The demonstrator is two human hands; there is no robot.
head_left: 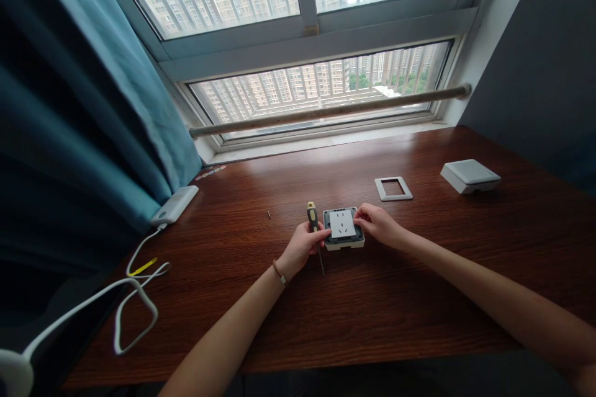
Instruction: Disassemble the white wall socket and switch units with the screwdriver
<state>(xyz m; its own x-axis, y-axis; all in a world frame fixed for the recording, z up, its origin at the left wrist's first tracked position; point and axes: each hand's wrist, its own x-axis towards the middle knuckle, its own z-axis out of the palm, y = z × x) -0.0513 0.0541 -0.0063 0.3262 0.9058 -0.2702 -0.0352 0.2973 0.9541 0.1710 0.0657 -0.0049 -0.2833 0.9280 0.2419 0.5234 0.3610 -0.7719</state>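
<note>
White rectangular socket [343, 223] seated in dark-rimmed white box [345, 246], on brown wooden bench [223, 304]. Left hand [305, 244] grasps black-and-yellow screwdriver [312, 216]; right hand [378, 223] at socket's right edge, grip unclear. White square frame [395, 198] off; apparently half-assembled, frame unfitted.

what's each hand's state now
Left hand: holding a yellow and black screwdriver by the white square socket.
Right hand: at the socket's edge, grip unclear.

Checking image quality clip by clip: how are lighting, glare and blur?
Head view: strong backlight from the window, sheen on the table's far side, curtain deeply shadowed in its folds, left hand and right hand without obvious motion blur.
</note>
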